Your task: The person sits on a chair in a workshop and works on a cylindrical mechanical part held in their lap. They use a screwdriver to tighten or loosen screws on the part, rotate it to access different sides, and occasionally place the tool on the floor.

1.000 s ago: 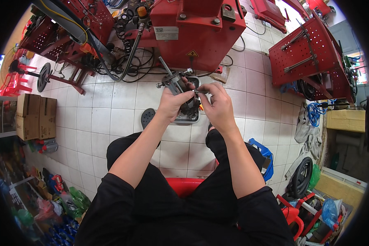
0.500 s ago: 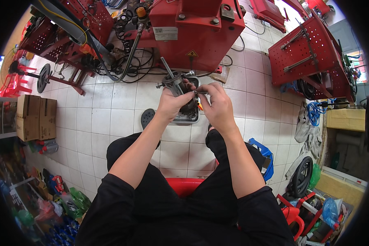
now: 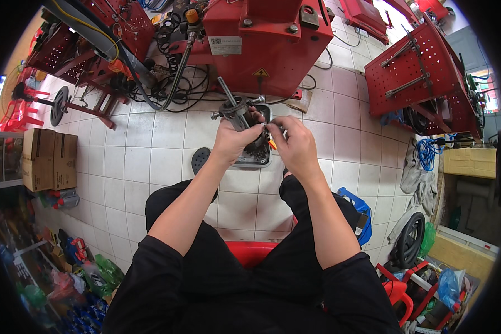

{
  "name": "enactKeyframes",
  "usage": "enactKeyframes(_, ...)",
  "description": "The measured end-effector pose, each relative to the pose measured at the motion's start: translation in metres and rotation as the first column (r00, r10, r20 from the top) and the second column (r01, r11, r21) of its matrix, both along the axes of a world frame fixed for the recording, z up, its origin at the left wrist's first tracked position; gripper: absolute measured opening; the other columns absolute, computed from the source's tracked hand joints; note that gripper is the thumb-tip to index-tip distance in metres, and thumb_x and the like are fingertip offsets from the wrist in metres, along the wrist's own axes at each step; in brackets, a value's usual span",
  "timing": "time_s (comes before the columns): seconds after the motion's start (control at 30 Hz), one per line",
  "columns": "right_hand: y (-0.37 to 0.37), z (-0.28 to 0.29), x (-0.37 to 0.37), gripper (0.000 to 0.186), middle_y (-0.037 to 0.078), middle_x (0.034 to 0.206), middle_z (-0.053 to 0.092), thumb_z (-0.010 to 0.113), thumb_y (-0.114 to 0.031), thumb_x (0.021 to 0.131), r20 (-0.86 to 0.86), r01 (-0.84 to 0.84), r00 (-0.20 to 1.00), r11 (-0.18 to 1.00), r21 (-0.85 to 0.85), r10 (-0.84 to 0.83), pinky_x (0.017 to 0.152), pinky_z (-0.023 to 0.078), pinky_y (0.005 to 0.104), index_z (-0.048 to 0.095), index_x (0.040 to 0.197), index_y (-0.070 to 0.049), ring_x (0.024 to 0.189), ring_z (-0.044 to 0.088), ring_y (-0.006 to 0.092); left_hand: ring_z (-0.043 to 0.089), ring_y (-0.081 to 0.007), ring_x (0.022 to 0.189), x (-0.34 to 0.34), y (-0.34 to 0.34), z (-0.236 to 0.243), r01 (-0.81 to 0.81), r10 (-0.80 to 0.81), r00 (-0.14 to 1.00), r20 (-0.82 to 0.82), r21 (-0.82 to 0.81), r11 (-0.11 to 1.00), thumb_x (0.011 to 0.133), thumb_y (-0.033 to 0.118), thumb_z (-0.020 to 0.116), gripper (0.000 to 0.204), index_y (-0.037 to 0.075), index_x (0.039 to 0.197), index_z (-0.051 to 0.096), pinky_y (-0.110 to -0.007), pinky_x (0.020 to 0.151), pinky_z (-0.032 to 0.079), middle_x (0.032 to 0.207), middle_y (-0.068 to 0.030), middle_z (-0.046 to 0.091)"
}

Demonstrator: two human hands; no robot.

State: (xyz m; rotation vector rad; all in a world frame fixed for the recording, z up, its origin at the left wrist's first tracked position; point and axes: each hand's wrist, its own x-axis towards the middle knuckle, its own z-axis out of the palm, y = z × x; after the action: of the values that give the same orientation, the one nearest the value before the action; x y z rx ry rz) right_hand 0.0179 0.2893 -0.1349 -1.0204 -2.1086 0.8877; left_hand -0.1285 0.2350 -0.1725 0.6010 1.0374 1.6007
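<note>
My left hand (image 3: 231, 141) is wrapped round a grey metal machine part (image 3: 239, 118) with a long straight shaft that sticks up and to the left. Close to its right side, my right hand (image 3: 296, 140) has thumb and forefinger pinched near the left thumb tip. Whatever lies between those fingertips is too small and dark to name. Beneath both hands a grey tray (image 3: 251, 165) rests on the floor, with dark, greasy-looking contents partly hidden by the hands and the part.
A big red machine (image 3: 261, 61) stands just beyond the tray, with black cables on the floor. Red perforated tool stands (image 3: 423, 78) flank it. Cardboard boxes (image 3: 49, 160) sit at left, a tyre (image 3: 411, 239) and blue plastic item (image 3: 363, 222) at right.
My right fingertips have shifted slightly and curled in closer beside the left thumb. The left hand and the metal part stay almost where they were.
</note>
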Motion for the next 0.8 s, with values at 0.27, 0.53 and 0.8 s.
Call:
enactKeyframes(0.27,0.001,0.0,0.001,0.021,0.017,0.071,0.058,0.056,-0.017,0.089,-0.055,-0.005,0.998,0.953,-0.302,-0.012,0.058,0.042,0.0364,0.061,0.087,0.003,0.062,0.055,0.0288,0.059,-0.0105,0.085,0.001,0.0,0.006,0.013,-0.008,0.991,-0.134,0.031,0.999,0.072,-0.004,0.066,0.03,-0.001,0.1,0.055,-0.027,0.081,0.049,0.091,-0.0049,0.063)
enactKeyframes(0.53,0.004,-0.008,0.001,0.024,0.01,0.064,0.051,0.051,-0.018,0.092,-0.155,-0.064,0.988,0.913,-0.403,0.001,0.056,0.038,0.0277,0.058,0.092,0.004,0.059,0.045,0.0125,0.06,-0.0142,0.091,0.001,0.0,0.005,0.057,-0.057,0.991,-0.119,-0.004,0.998,0.072,-0.006,0.069,0.037,0.007,0.103,0.054,-0.029,0.082,0.049,0.098,-0.0054,0.062)
enactKeyframes(0.8,0.006,-0.005,0.004,0.025,0.002,0.066,0.049,0.047,-0.02,0.096,-0.388,-0.167,0.918,0.813,-0.558,-0.078,0.057,0.037,0.0246,0.055,0.087,0.002,0.063,0.042,0.0085,0.058,-0.0106,0.083,0.001,0.002,-0.006,0.041,-0.049,0.986,-0.159,-0.051,0.998,0.075,0.003,0.072,0.029,0.005,0.098,0.055,-0.026,0.074,0.047,0.089,-0.0026,0.061)
